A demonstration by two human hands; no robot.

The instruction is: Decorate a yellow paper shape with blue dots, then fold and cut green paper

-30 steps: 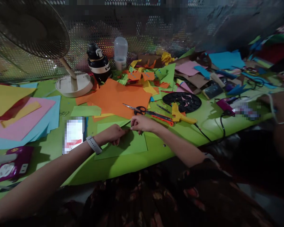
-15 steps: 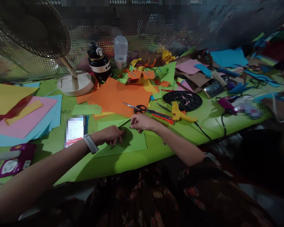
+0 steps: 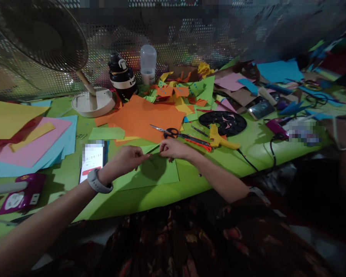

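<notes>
A green paper sheet [image 3: 163, 175] lies near the table's front edge, with a raised or folded edge at its top. My left hand [image 3: 127, 159] is over its left part, fingers curled and fingertips pinched at the paper near the middle. My right hand [image 3: 170, 149] is closed by the fold, its thumb and finger pinching the paper; the exact grip is partly hidden. Just beyond the right hand are open scissors [image 3: 170, 133] and an orange-and-black utility knife [image 3: 197, 142]. A lit phone [image 3: 91, 163] lies behind my left wrist.
A yellow glue gun [image 3: 220, 139] with a cord and a black palette [image 3: 239, 122] lie to the right. Orange paper [image 3: 150, 115] and scraps spread behind. A fan [image 3: 93, 104], a dark bottle [image 3: 123, 79] and coloured sheets [image 3: 46, 142] stand or lie left. Another person's arm [image 3: 344, 134] is far right.
My left hand has shifted left and up a little, with its wrist turned and its fingertips lifted from lower on the sheet. The right hand stays in almost the same place.
</notes>
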